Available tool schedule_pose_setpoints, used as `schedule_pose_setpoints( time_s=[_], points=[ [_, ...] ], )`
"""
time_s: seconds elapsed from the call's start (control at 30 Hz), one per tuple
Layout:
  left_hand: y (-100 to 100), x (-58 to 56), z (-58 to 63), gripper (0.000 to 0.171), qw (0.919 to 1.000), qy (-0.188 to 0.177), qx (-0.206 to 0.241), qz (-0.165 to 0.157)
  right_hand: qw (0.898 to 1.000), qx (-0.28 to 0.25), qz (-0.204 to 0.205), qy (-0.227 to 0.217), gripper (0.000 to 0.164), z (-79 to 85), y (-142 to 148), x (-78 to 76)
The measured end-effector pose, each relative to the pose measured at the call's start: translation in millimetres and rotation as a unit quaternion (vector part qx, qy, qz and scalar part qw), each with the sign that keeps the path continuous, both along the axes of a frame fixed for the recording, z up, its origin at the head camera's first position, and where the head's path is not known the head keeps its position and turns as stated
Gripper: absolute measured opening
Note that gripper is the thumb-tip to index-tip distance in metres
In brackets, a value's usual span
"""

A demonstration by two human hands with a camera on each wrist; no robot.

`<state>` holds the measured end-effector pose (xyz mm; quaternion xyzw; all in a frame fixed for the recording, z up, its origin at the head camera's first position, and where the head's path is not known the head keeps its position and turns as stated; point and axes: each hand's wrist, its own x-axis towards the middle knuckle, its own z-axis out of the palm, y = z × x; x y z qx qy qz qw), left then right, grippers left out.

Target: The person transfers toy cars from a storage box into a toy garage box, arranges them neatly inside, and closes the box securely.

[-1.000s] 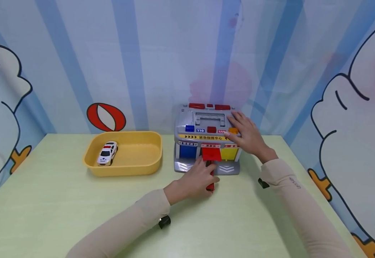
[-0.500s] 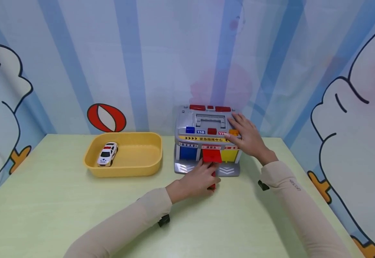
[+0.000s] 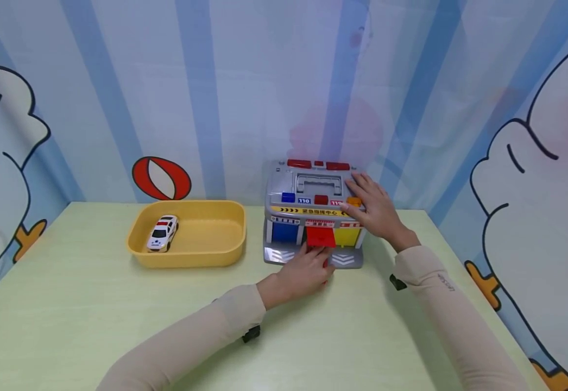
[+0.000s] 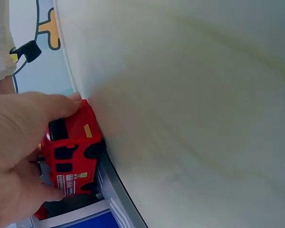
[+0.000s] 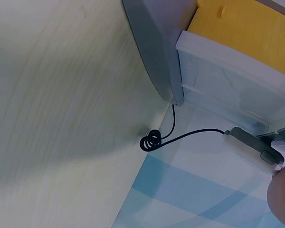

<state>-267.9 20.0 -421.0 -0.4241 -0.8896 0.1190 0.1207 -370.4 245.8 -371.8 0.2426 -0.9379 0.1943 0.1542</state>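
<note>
My left hand [image 3: 305,274] grips a red toy fire truck [image 4: 73,159] with black windows, thumb on one end and fingers along its side. The truck's front part lies in the middle doorway of a grey toy garage [image 3: 283,184], under the raised red door [image 3: 320,237]. In the head view my hand hides most of the truck. My right hand [image 3: 374,213] rests on the right side of the garage roof with its fingers extended. The garage's blue door [image 3: 284,232] and yellow door [image 3: 347,237] hang down on either side.
A yellow tray [image 3: 206,260] stands left of the garage, holding a white toy police car [image 3: 163,233]. In the right wrist view, a coiled black cord [image 5: 154,141] runs from the garage's base to a small grey-and-white handset [image 5: 254,147] at its side. A striped curtain hangs behind the table.
My left hand has moved the fire truck a little further under the raised red door, so less of it shows. The right hand has stayed on the roof.
</note>
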Motion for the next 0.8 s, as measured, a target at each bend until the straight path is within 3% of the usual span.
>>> schedule_pose_setpoints(
  time_s=[0.23,0.8],
  points=[
    [-3.6,2.0,0.2,0.047,0.9991,-0.040,-0.013,0.007,1.000,-0.002,0.000,0.004,0.082,0.2,-0.3,0.6],
    [-7.3,2.8,0.9,0.030,0.9989,-0.035,0.021,-0.025,1.000,-0.009,0.004,0.018,0.082,-2.8,-0.1,-0.7]
  ],
)
